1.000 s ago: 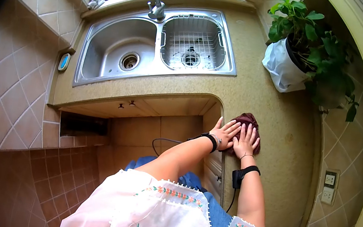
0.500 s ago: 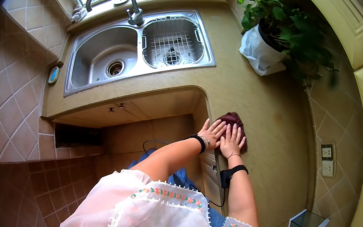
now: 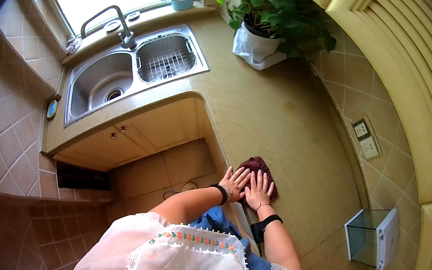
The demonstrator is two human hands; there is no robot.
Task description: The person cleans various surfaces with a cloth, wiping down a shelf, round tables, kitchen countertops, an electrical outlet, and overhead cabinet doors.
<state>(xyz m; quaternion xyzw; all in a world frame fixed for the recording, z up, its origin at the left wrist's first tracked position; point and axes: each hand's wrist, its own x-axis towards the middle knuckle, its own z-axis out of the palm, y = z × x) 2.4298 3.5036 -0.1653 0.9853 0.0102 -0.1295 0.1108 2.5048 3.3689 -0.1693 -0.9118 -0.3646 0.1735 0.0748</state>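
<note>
A bunched dark maroon cloth (image 3: 258, 165) lies on the tan countertop (image 3: 304, 142), close to its inner front edge. My left hand (image 3: 234, 183) rests flat on the cloth's left side with fingers stretched out. Beside it, my right hand (image 3: 259, 190) presses flat on the cloth's near part, its fingers spread. The two hands almost touch. Part of the cloth is hidden beneath them.
A double sink (image 3: 142, 71) with a tall faucet (image 3: 126, 35) is at the far left under a window. A potted plant (image 3: 257, 43) wrapped in white stands at the back. To the right are a small glass tank (image 3: 365, 235), wall sockets (image 3: 366, 138) and cabinets (image 3: 404, 68).
The view has turned, so the sink and plant appear farther left. Both hands and the cloth have slid along the counter, away from the sink corner and nearer my body.
</note>
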